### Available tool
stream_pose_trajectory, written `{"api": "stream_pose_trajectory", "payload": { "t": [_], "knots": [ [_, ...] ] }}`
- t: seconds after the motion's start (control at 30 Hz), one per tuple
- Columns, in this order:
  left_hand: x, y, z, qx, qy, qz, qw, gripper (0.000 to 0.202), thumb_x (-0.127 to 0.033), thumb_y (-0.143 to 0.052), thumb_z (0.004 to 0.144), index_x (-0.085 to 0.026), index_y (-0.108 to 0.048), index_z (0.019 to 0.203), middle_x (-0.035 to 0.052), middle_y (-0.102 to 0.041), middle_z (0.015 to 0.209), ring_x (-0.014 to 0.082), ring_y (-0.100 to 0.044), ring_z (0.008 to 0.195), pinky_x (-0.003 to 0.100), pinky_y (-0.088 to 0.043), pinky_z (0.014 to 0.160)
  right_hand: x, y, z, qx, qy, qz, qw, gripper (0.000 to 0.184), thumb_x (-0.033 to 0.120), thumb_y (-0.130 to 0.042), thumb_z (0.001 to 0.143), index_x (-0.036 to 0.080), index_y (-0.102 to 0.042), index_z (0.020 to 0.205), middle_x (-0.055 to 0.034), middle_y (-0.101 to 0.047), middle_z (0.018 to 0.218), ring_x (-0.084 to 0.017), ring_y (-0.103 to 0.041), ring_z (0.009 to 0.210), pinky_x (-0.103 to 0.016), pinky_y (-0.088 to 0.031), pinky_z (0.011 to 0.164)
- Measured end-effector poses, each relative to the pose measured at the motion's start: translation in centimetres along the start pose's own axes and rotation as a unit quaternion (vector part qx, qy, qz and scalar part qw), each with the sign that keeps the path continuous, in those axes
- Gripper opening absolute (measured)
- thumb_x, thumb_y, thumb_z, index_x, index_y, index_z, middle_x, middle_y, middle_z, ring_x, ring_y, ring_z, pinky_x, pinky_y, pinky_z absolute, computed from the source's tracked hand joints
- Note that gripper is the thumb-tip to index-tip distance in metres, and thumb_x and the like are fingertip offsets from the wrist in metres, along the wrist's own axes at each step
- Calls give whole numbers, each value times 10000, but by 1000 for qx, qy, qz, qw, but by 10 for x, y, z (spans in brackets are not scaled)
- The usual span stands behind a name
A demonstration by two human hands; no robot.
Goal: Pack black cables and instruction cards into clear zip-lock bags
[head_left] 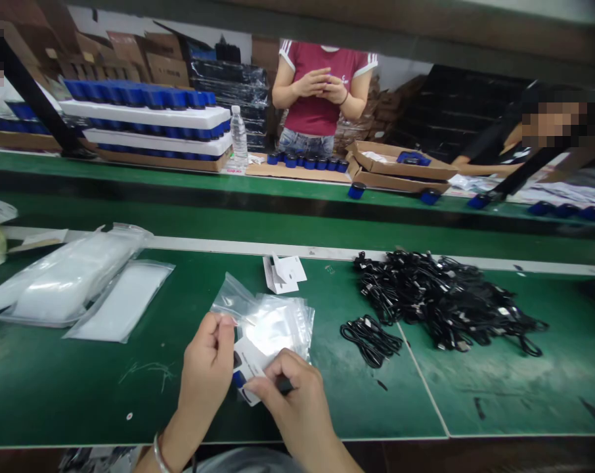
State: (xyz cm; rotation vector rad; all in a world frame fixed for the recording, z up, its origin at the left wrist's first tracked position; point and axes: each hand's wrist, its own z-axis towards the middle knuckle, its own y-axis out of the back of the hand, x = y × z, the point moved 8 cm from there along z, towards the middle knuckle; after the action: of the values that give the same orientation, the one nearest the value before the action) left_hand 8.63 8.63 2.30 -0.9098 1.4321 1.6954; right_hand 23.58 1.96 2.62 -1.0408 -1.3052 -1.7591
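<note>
Left hand (206, 364) pinches a clear zip bag (280, 325) at lower centre, right hand (290, 394) gripping a white card (245, 368) against it; a steady pinch should stop the thin film slipping. Black cables (440, 302) heap on the green desk (81, 387) at right; beyond a green belt (179, 187), a co-worker (317, 92) stands behind blue-capped jars (302, 163).
</note>
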Motion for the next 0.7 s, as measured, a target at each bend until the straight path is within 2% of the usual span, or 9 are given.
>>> {"api": "stream_pose_trajectory", "payload": {
  "t": [0.07, 0.13, 0.2, 0.23, 0.3, 0.37, 0.47, 0.6, 0.7],
  "knots": [
    [2, 2, 3, -18, -3, -4, 1000, 247, -358, -400, 870, -208, -487, 695, -66, -434, 551, 110, -432, 512, 208, -347, 511, 0, 6, -3, -41, 6, 31, 999, 310, 247, -810, 582, 196, -551, 745, 7, -585, 750, -167, -573, 705, -253, -439, 652],
    [7, 3, 7, -38, -2, -11, 999, 227, -341, -388, 869, -201, -498, 728, -49, -479, 600, 118, -471, 555, 207, -375, 538, -2, 4, -7, -55, -3, 63, 997, 659, 280, -876, 450, 207, -530, 1005, -43, -591, 975, -207, -578, 860, -292, -462, 773],
    [11, 3, 10, -52, 2, -18, 998, 221, -333, -371, 872, -196, -500, 758, -35, -503, 635, 122, -493, 572, 206, -390, 532, -8, -8, -11, -25, -35, 99, 994, 898, 299, -894, 389, 218, -457, 1170, -70, -588, 1074, -221, -584, 896, -306, -476, 798],
    [12, 2, 11, -54, 4, -20, 998, 222, -333, -365, 874, -196, -496, 760, -36, -501, 629, 121, -494, 558, 203, -390, 511, -12, -17, -13, -2, -55, 117, 992, 911, 301, -888, 404, 216, -447, 1197, -70, -610, 1051, -218, -598, 860, -301, -490, 769],
    [12, 0, 11, -45, 5, -18, 999, 226, -337, -366, 874, -200, -492, 746, -49, -479, 580, 115, -484, 501, 195, -378, 457, -18, -30, -16, 34, -93, 140, 985, 635, 297, -825, 542, 191, -540, 1099, -49, -665, 882, -197, -617, 725, -278, -502, 662],
    [8, -1, 10, -24, 0, -6, 1000, 233, -346, -381, 869, -204, -498, 726, -68, -454, 513, 109, -474, 439, 188, -369, 420, -20, -34, -14, 47, -105, 121, 986, 151, 271, -682, 720, 176, -632, 827, -18, -649, 665, -166, -592, 581, -251, -468, 552],
    [-3, -1, 7, 2, -20, 31, 999, 241, -362, -425, 847, -202, -527, 698, -69, -489, 479, 108, -508, 430, 187, -394, 446, -9, -15, -6, -3, -8, 53, 999, 209, 197, -528, 829, 175, -612, 638, -15, -601, 584, -147, -567, 541, -241, -428, 521],
    [-19, -1, 2, 20, -65, 84, 994, 212, -336, -492, 792, -200, -568, 649, -65, -525, 484, 99, -509, 443, 179, -392, 475, 16, 9, -9, -62, 195, -31, 978, 210, 58, -487, 804, 166, -617, 929, -50, -650, 735, -165, -598, 652, -260, -444, 600],
    [-28, -2, -2, 14, -97, 111, 989, 170, -267, -473, 771, -201, -581, 658, -59, -570, 518, 95, -525, 450, 170, -392, 470, 23, 9, -12, -67, 255, -125, 957, 275, 28, -476, 783, 167, -585, 995, -68, -678, 806, -184, -602, 691, -278, -428, 616]
  ]
}}
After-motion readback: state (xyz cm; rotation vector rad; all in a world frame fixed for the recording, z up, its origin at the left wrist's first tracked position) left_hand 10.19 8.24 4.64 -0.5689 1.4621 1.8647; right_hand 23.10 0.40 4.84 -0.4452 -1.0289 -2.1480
